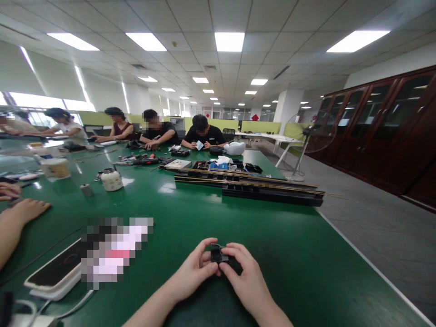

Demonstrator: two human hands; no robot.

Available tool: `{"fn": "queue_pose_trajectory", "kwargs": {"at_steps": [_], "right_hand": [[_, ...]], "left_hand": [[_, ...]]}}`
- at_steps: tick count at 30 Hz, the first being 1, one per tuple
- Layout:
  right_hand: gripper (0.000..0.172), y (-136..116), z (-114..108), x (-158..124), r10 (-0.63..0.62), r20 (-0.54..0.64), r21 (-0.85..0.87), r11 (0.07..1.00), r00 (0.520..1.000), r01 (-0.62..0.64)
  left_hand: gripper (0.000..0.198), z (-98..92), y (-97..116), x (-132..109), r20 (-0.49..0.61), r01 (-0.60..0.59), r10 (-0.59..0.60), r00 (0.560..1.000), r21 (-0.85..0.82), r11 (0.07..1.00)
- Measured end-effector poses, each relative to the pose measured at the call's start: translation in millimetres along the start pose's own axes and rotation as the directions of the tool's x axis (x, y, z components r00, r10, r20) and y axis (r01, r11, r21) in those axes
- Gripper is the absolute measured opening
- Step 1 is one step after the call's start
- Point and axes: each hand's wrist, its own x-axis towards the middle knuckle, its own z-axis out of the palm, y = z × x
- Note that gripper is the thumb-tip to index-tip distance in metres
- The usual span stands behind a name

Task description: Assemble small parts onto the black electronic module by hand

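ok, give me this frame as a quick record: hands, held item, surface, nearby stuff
left hand: pinching small black part
right hand: pinching the same part
surface: green table
left of hands: phone on white base
farther back: long black rails, white jar
others: co-worker's hand at left edge; people seated along far side

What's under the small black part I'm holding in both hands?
Only the green table shows beneath the small black part. The left hand and right hand pinch its sides, hiding its underside and whether it touches the table.
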Motion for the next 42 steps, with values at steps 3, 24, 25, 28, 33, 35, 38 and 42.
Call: {"fn": "queue_pose_trajectory", "kwargs": {"at_steps": [3, 24, 25, 28, 33, 35, 38, 42], "right_hand": [[0.022, 1, 0, 0, -0.004, -0.006, 0.014, 1.0, 1.0, 0.004], [0.019, 0, -1, 0, -0.008, 0.012, 0.01, 1.0, 1.0, 0.008], [0.018, 0, -1, 0, -0.006, 0.015, 0.008, 1.0, 1.0, 0.006], [0.018, -1, -1, 0, -0.003, 0.015, 0.006, 1.0, 1.0, 0.003], [0.018, 5, 1, 0, -0.029, -0.047, -0.011, 1.0, 0.998, 0.028], [0.018, 7, 1, 0, -0.038, -0.087, -0.011, 0.999, 0.996, 0.037], [0.02, 10, 0, 1, -0.016, -0.144, -0.017, 1.0, 0.989, 0.014], [0.024, 13, -2, 2, 0.045, -0.196, -0.025, 0.998, 0.98, -0.051]], "left_hand": [[0.046, -1.0, -2, 1, -0.001, -0.014, 0.014, 1.0, 0.02, 1.0], [0.045, 0.6, 0, 2, -0.043, -0.023, 0.023, 0.999, -0.001, 1.0], [0.048, 0.5, 0, 2, -0.039, -0.026, 0.026, 0.999, -0.008, 1.0], [0.048, 1.6, 1, 2, -0.037, -0.024, 0.025, 0.999, 0.01, 1.0], [0.042, 4.2, 3, 2, -0.072, 0.005, -0.003, 0.997, 0.031, 0.999], [0.043, 4.3, 3, 3, -0.092, 0.008, -0.005, 0.996, 0.042, 0.999], [0.044, 3.5, 3, 3, -0.117, 0.004, 0.005, 0.993, 0.073, 0.997], [0.042, 2.1, 2, 3, -0.118, -0.005, 0.016, 0.993, 0.095, 0.995]]}}
